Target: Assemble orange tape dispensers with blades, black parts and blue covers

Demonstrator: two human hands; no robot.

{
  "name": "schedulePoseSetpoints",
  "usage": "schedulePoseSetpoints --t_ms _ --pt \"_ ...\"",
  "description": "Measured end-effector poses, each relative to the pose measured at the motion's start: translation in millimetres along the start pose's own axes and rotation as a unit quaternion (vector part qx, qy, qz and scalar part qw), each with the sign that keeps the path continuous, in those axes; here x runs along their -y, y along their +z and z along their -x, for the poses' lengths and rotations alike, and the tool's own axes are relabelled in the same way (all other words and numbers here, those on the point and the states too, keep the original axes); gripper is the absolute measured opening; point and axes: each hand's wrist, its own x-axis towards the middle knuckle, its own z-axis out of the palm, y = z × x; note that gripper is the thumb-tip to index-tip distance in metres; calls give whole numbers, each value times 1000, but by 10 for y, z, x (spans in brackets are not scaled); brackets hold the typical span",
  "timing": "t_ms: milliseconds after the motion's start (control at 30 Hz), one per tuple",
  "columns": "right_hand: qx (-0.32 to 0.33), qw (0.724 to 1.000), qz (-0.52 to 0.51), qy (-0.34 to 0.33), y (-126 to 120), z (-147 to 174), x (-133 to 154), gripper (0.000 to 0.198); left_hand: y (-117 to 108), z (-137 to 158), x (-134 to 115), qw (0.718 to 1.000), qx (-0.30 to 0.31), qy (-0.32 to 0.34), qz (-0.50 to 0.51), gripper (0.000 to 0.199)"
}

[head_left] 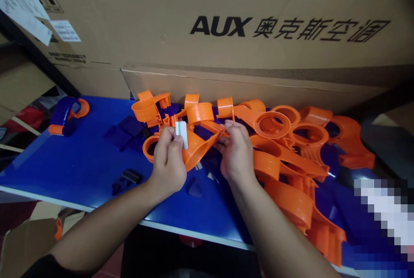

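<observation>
My left hand [170,161] is closed, with a small silvery serrated blade [182,135] pinched upright between thumb and forefinger. Just beside that hand is an orange plastic tape dispenser frame [197,151], its curved body slanting up to the right. My right hand [237,151] is closed on the frame's narrow far end; some of its fingertips are hidden behind the plastic. Whether the left palm also grips the frame is hard to see. An orange ring [148,148] shows left of the left hand, and I cannot tell if it belongs to the same frame.
Many orange dispenser parts [293,200] are heaped on the right of the blue table [80,157]. Dark blue pieces [124,133] and black parts [129,176] lie at left. A blue-and-orange dispenser [66,116] stands at the far left. Behind rises a large cardboard box [145,19].
</observation>
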Motion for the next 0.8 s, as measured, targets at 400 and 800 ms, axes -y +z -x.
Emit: schedulePoseSetpoints --t_ms 400,800 --pt "58 984 -162 42 93 181 229 35 30 67 201 996 57 70 16 19" --pt "279 897 -289 186 -89 195 344 24 -19 -148 112 995 65 52 55 14"
